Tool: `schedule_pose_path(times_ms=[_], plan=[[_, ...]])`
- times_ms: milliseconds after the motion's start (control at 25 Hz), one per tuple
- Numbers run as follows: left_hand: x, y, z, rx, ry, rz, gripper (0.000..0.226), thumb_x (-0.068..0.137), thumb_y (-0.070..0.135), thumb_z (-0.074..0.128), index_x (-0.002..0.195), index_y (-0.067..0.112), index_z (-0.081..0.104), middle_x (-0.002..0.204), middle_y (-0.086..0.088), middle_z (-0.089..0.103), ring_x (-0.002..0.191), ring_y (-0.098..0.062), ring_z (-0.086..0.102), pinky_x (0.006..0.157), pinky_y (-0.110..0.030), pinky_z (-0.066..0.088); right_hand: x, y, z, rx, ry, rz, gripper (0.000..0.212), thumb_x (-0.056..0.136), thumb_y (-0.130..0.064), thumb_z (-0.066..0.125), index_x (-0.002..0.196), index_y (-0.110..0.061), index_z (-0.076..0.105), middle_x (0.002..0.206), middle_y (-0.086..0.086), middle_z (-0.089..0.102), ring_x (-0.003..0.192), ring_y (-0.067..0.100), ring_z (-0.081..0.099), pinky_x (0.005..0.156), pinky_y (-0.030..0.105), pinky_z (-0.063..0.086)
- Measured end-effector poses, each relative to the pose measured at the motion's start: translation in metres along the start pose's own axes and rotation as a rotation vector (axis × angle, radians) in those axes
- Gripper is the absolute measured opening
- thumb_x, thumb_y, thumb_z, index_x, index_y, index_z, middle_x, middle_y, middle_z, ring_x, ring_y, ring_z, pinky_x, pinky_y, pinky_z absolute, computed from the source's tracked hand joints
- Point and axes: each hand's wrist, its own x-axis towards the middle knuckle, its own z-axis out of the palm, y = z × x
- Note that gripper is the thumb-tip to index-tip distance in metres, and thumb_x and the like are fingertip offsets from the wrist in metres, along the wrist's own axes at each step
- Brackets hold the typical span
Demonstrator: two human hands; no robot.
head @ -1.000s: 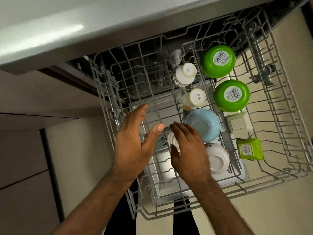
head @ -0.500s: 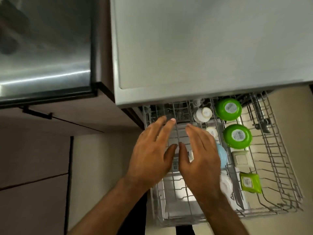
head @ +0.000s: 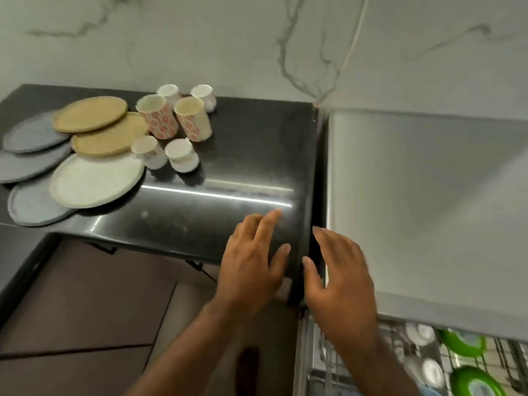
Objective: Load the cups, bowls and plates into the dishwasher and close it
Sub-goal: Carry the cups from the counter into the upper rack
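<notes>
My left hand (head: 253,262) and my right hand (head: 341,277) hover empty with fingers spread over the near right corner of the dark counter (head: 245,167). On the counter's far left lie grey plates (head: 31,135), tan plates (head: 91,114) and a cream plate (head: 97,180). Beside them stand several cups: two tall patterned ones (head: 155,115) and small white ones (head: 180,154). At the bottom right the pulled-out dishwasher rack (head: 423,367) shows green bowls (head: 463,342) and small white cups, partly hidden by my right forearm.
The dishwasher's steel top (head: 428,201) fills the right side, next to the counter. A marble-patterned wall (head: 257,38) with a thin cord runs behind. Brown cabinet fronts (head: 85,310) lie below the counter at left.
My view has swung up and left from the rack to the counter. Both hands have lifted out of the rack and now hover near the counter's corner, still empty.
</notes>
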Motion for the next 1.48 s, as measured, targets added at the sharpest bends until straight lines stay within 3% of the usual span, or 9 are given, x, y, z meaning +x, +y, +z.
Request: schedule_pose_path(times_ms=[280,440,560,640,800,1000,1120,1280,1480], plan=[[0.103,-0.149,-0.069,0.061,0.144,-0.254,0.063,0.087,0.027,0.075,0.144,0.024,0.05,0.128,0.0,0.055,0.118,-0.018,0.053,0.099,-0.038,0.048,0.122,-0.097,0.138,0.187,-0.243,0.044,0.07,0.087,-0.03,0.074,0.149,-0.016,0.044,0.147,0.0,0.053,0.137,0.013,0.044,0.114,0.031,0.039],[0.158,-0.229,-0.094,0.057,0.235,-0.592,0.093,0.079,0.03,0.086,0.155,0.015,0.034,0.152,-0.011,0.046,0.141,-0.029,0.04,0.118,-0.042,0.034,0.18,-0.124,0.217,0.237,-0.407,0.192,0.098,0.08,-0.039,0.082,0.157,-0.02,0.025,0.155,0.0,0.043,0.144,0.017,0.036,0.118,0.036,0.035],[0.19,-0.268,-0.101,0.064,0.202,-0.705,0.112,0.071,0.04,0.091,0.158,0.012,0.026,0.156,-0.015,0.042,0.145,-0.033,0.036,0.119,-0.046,0.033,0.212,-0.133,0.258,0.242,-0.42,0.277,0.108,0.073,-0.039,0.087,0.158,-0.019,0.022,0.158,0.001,0.039,0.146,0.018,0.032,0.118,0.035,0.032],[0.203,-0.284,-0.102,0.047,0.17,-0.746,0.11,0.069,0.044,0.092,0.155,0.013,0.031,0.154,-0.013,0.046,0.142,-0.032,0.041,0.115,-0.045,0.038,0.228,-0.135,0.279,0.22,-0.411,0.307,0.114,0.067,-0.039,0.091,0.156,-0.019,0.024,0.154,0.001,0.043,0.143,0.019,0.036,0.115,0.035,0.035],[0.211,-0.294,-0.103,-0.059,0.164,-0.744,0.075,0.074,0.035,0.09,0.136,0.022,0.052,0.137,-0.005,0.062,0.125,-0.027,0.056,0.097,-0.036,0.044,0.242,-0.138,0.301,0.207,-0.387,0.334,0.114,0.058,-0.038,0.095,0.152,-0.024,0.033,0.14,-0.001,0.053,0.131,0.019,0.048,0.104,0.035,0.044],[0.203,-0.287,-0.105,-0.073,0.204,-0.668,0.068,0.073,0.033,0.091,0.132,0.022,0.057,0.132,-0.001,0.065,0.119,-0.022,0.058,0.091,-0.029,0.041,0.238,-0.136,0.298,0.266,-0.326,0.29,0.09,0.061,-0.031,0.094,0.139,-0.029,0.048,0.123,-0.009,0.064,0.115,0.013,0.058,0.097,0.036,0.053],[0.197,-0.278,-0.105,-0.095,0.212,-0.63,0.073,0.071,0.036,0.092,0.133,0.024,0.056,0.133,0.001,0.064,0.118,-0.019,0.058,0.094,-0.031,0.045,0.232,-0.129,0.285,0.302,-0.306,0.292,0.086,0.066,-0.026,0.093,0.14,-0.027,0.05,0.124,-0.009,0.065,0.117,0.01,0.058,0.093,0.023,0.05],[0.179,-0.246,-0.101,-0.149,0.204,-0.602,0.08,0.07,0.038,0.093,0.134,0.026,0.048,0.132,0.003,0.061,0.115,-0.015,0.056,0.094,-0.031,0.048,0.211,-0.116,0.246,0.341,-0.293,0.274,0.078,0.066,-0.024,0.093,0.133,-0.026,0.053,0.113,-0.015,0.063,0.107,0.004,0.056,0.075,0.004,0.035],[0.142,-0.179,-0.094,-0.217,0.196,-0.511,0.077,0.069,0.038,0.093,0.128,0.027,0.045,0.117,0.012,0.054,0.106,-0.01,0.055,0.084,-0.026,0.046,0.167,-0.091,0.173,0.435,-0.292,0.298,0.094,0.067,-0.018,0.093,0.148,-0.024,0.044,0.128,-0.013,0.058,0.115,-0.001,0.043,0.092,0.009,0.037]])
